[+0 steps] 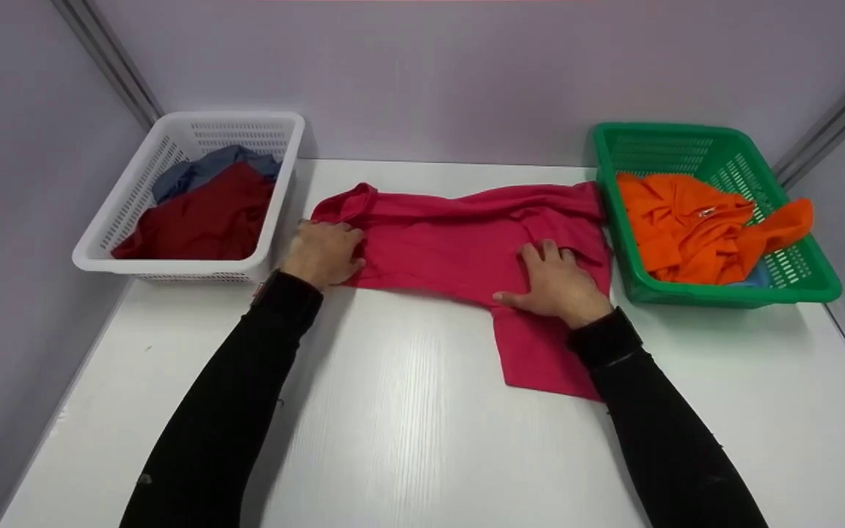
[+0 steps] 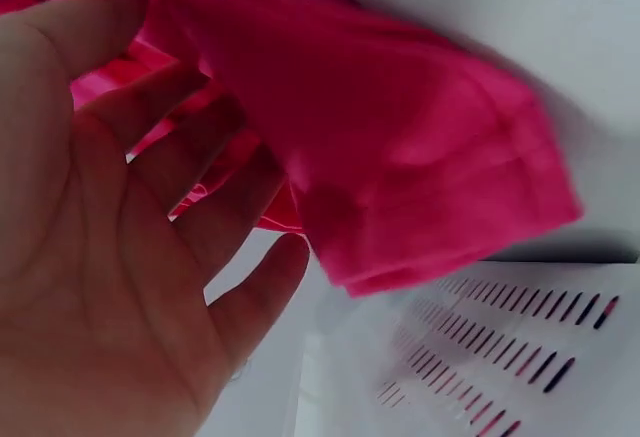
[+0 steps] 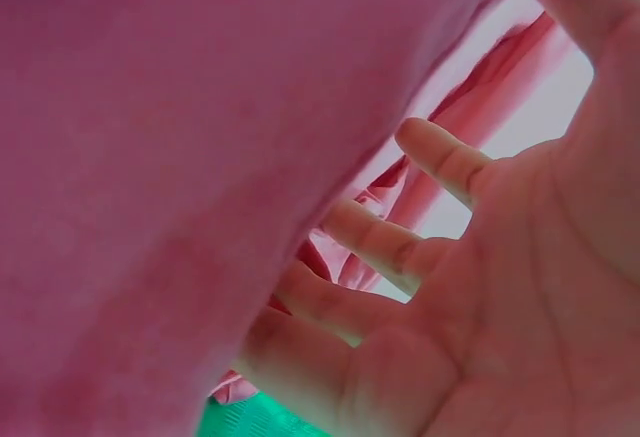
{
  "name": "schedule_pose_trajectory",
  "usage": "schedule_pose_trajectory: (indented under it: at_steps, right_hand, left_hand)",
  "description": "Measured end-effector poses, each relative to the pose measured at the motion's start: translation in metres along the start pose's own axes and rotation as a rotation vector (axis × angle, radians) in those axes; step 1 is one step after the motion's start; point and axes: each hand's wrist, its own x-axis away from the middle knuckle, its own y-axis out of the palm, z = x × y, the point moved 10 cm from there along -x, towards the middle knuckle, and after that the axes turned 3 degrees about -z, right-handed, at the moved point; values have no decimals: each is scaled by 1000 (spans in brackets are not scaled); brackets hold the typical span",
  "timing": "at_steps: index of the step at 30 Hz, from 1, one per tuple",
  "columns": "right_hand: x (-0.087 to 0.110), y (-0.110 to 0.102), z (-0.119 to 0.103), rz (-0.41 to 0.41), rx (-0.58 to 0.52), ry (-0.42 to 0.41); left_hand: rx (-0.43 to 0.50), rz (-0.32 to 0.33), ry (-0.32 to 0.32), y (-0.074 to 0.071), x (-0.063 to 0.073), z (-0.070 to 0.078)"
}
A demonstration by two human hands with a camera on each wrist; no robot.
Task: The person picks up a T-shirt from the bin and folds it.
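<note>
A pinkish-red shirt [image 1: 437, 246] lies across the table between two baskets, with one sleeve-like part reaching toward the front at the right. My left hand [image 1: 323, 253] rests on its left end, near the white basket. In the left wrist view the fingers of the left hand [image 2: 110, 227] are extended against the cloth, beside a hemmed end of the shirt [image 2: 400, 157]. On the right part of the shirt, my right hand [image 1: 558, 286] lies with its fingers spread. The right wrist view has those fingertips [image 3: 425, 142] at the edge of the fabric [image 3: 200, 157], which partly hides them.
At the back left stands a white basket [image 1: 287, 176] holding dark red cloth [image 1: 202, 216] and blue-grey cloth [image 1: 206, 169]. A green basket [image 1: 716, 295] at the back right, close against the shirt, contains an orange garment [image 1: 686, 227]. Panel walls [image 1: 437, 81] border the white table [image 1: 393, 411].
</note>
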Motion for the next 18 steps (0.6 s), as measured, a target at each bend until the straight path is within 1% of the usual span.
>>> schedule_pose_trajectory:
  at_steps: [3, 7, 10, 14, 18]
  right_hand:
    - [1, 0, 1, 3, 0, 2]
    - [2, 0, 2, 8, -6, 3]
    - [4, 0, 4, 20, -3, 3]
    - [6, 1, 4, 24, 13, -8]
    - [12, 4, 2, 5, 36, -15]
  left_hand:
    - [48, 10, 6, 0, 1, 1]
    - [133, 33, 21, 1, 12, 1]
    - [207, 17, 31, 5, 21, 0]
    - [299, -26, 37, 14, 33, 0]
    - [328, -30, 49, 18, 47, 2]
